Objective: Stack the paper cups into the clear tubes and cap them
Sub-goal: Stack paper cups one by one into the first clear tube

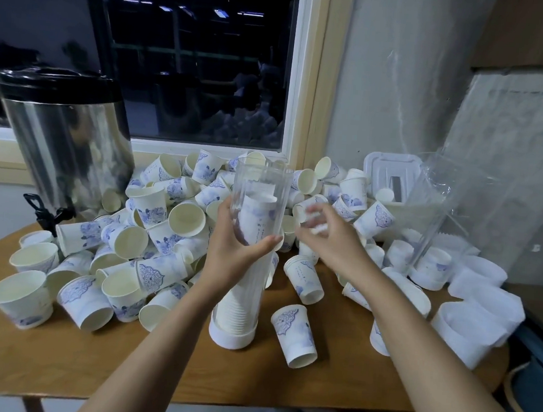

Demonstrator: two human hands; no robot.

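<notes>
L hand [240,249] grips the clear tube [260,185] approx mid-height: thumb across the near side, fingers curled round the far left side. Tube stands upright near the table's middle on the wooden table [121,363], bottom end seated in a white cap [232,334], top end open. Inside, a nested stack of cups [239,310] fills the lower part. One more cup [256,214] shows thru the wall above the hand; whether it joins the stack is hidden by the hand. R hand [329,239] is just right of the tube, apart from it, over the pile. Its fingers are curled but badly motion-blurred, w/ a white smear at the tips, so can't tell if they hold a cup or nothing. Loose paper cups [165,217], white w/ blue print, lie heaped across the back and left of the table, some on their sides, some mouth-up. A single cup [295,336] sits just right of the capped base, not touching it. At right, a second clear tube [431,218] leans tilted among more cups, and spare white caps [478,332] are stacked near the table's right edge. Back left: steel urn [67,144] w/ black lid and black tap, in front of a dark window [190,59].
</notes>
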